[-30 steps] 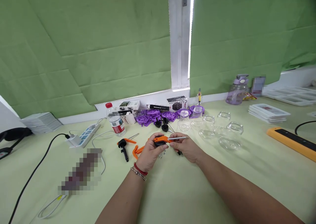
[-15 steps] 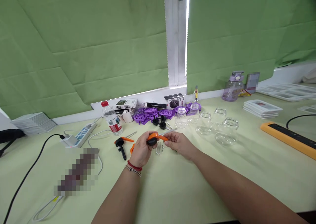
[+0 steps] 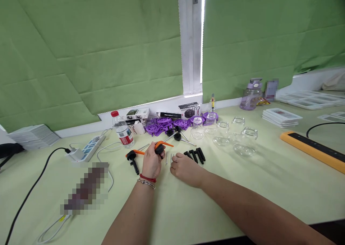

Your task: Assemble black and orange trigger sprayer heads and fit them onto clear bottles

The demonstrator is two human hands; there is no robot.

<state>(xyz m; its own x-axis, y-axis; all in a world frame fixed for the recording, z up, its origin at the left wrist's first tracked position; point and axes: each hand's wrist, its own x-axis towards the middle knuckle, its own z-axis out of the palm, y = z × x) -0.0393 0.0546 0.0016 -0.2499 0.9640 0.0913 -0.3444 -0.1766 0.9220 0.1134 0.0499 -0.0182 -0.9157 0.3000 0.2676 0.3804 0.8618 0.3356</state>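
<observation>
Orange plastic curves up out of the person's left hand (image 3: 151, 163), whose grip is closed around an orange lever (image 3: 166, 144) with a rounded black knob (image 3: 159, 149) at its base. The lever's free end points to the right, held just above the bench (image 3: 178, 216). The right hand (image 3: 187, 171) is low over the bench, its fingers bunched narrowly at a small group of slim metal pins (image 3: 166, 158) (whether they pinch one cannot be told, as the hand hides the spot). One pin lies in plain view between the two hands.

Just beyond the right hand lie short black tubes (image 3: 193, 156), side by side and slanted. To the left of the left hand rests a black-and-orange crank (image 3: 133, 160), its black stem pointing toward the person. Farther back, black knobs with metal rods (image 3: 177, 137) lie in a loose cluster, near a row of purple openwork discs (image 3: 164, 123) heaped before a cup-holder box (image 3: 191, 112).

Clear glass jars (image 3: 222, 135) stand to the right of the discs, and a red-capped bottle (image 3: 124, 131) stands to their left. A white power strip (image 3: 93, 148) lies near that bottle. On the left wrist sit a red cord bracelet (image 3: 147, 178) and a silver-coloured bangle (image 3: 146, 184).
</observation>
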